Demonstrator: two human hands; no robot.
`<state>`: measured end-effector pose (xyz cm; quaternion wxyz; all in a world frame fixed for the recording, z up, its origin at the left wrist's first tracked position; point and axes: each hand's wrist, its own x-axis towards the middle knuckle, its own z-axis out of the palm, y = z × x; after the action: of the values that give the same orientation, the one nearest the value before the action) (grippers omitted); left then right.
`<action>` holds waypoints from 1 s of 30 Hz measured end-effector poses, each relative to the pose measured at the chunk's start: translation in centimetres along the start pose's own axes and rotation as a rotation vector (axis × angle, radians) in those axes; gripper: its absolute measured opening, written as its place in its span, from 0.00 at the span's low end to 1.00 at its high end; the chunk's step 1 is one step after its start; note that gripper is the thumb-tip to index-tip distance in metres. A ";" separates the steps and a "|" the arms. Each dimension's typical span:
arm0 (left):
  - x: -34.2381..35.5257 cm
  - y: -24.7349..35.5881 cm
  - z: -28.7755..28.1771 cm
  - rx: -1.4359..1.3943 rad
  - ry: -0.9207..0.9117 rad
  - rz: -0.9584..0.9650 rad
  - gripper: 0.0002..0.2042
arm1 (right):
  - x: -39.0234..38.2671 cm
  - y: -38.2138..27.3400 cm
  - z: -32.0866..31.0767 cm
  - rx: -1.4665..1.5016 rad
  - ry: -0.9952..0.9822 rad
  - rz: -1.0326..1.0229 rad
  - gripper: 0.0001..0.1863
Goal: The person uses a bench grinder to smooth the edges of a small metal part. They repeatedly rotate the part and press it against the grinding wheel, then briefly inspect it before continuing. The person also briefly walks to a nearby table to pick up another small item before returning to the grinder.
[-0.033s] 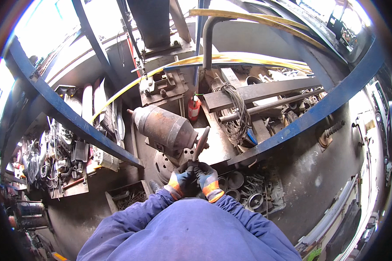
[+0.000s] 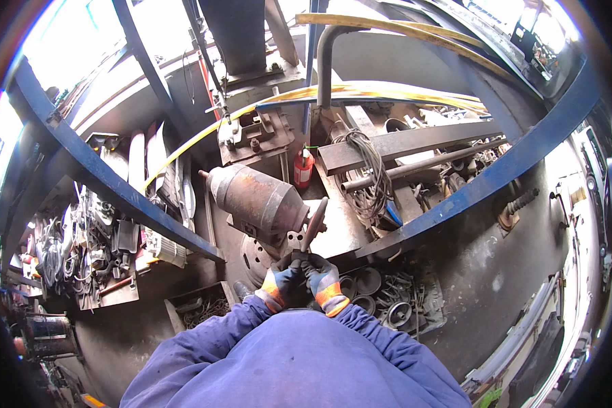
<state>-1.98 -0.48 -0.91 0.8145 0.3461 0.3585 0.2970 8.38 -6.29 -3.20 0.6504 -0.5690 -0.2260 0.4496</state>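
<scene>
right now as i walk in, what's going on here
A person's gloved left hand and right hand are close together, gripping a small dark piece at the near edge of a disc on a rusty motor. Whether piece and disc touch, or the disc spins, I can't tell.
</scene>
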 end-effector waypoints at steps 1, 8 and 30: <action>-0.1 -0.2 -0.5 0.013 0.018 -0.025 0.09 | -0.1 -0.4 0.3 -0.016 -0.030 0.016 0.08; 0.4 -1.5 -2.5 0.014 0.025 -0.029 0.15 | -0.2 -0.8 1.2 -0.003 0.000 0.130 0.09; 1.5 -2.0 -0.6 -0.153 0.001 -0.104 0.13 | 0.1 1.1 -1.3 0.045 0.094 0.161 0.09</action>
<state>-1.15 -0.30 -3.36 0.8527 0.2638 0.3527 0.2809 9.08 -6.94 -4.58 0.6346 -0.5911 -0.1384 0.4781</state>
